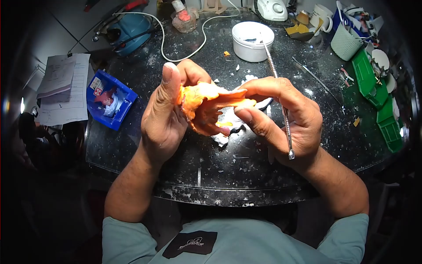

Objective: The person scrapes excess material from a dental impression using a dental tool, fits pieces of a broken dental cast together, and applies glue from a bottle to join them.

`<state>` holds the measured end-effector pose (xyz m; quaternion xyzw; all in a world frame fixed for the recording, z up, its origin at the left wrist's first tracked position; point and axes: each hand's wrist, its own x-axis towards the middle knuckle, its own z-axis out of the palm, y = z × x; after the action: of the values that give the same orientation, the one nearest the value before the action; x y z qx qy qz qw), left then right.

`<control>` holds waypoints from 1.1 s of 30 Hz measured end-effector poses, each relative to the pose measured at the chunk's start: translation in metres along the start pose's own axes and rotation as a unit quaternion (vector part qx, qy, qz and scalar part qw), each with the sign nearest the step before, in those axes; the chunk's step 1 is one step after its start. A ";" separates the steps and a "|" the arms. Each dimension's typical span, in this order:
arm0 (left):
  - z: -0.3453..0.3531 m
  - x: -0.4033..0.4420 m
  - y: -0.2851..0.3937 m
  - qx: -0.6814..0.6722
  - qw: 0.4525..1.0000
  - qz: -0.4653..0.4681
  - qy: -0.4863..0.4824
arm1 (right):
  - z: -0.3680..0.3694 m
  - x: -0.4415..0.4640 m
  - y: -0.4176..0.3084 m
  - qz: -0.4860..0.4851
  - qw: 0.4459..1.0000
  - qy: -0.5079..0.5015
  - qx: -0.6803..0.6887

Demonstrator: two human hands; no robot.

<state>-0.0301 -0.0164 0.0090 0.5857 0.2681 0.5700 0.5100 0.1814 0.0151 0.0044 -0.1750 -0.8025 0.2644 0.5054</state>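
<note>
My left hand (163,116) grips a ragged orange moulded piece (200,99), which looks like dental impression putty, between thumb and fingers. My right hand (288,116) pinches the piece's right end with thumb and forefinger. Tucked in that same hand is a slim metal carving tool (274,70), its shaft running past the palm with the lower tip pointing at me. The piece is held above the table, its hollow side partly showing. White fragments (221,140) and a small dark bit lie beneath, partly hidden by the piece and my hands.
A white tub (253,42) stands behind my hands on the black, debris-flecked table (184,176). At left are a blue tray (112,99) and hanging papers (63,88). Another thin tool (317,80), green trays (371,81) and a pale basket (346,42) are at right.
</note>
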 end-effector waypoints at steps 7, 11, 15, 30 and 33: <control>-0.001 0.000 -0.001 -0.058 0.995 -0.067 0.049 | -0.003 0.001 -0.005 0.076 0.997 0.006 0.003; 0.006 0.002 0.006 0.011 0.996 -0.084 0.037 | -0.001 0.002 0.000 0.055 0.998 0.040 -0.003; 0.006 -0.001 0.006 -0.010 0.993 -0.116 0.011 | -0.001 0.002 0.002 0.066 0.997 0.034 0.003; 0.008 0.000 0.005 -0.002 0.996 -0.071 0.058 | -0.005 0.008 0.004 0.054 0.994 0.076 0.061; 0.003 0.000 0.003 -0.042 0.995 -0.075 0.054 | -0.005 0.009 0.003 0.054 0.994 0.072 0.059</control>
<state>-0.0278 -0.0182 0.0126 0.5102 0.3149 0.5717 0.5601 0.1824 0.0239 0.0103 -0.2063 -0.7362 0.3248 0.5568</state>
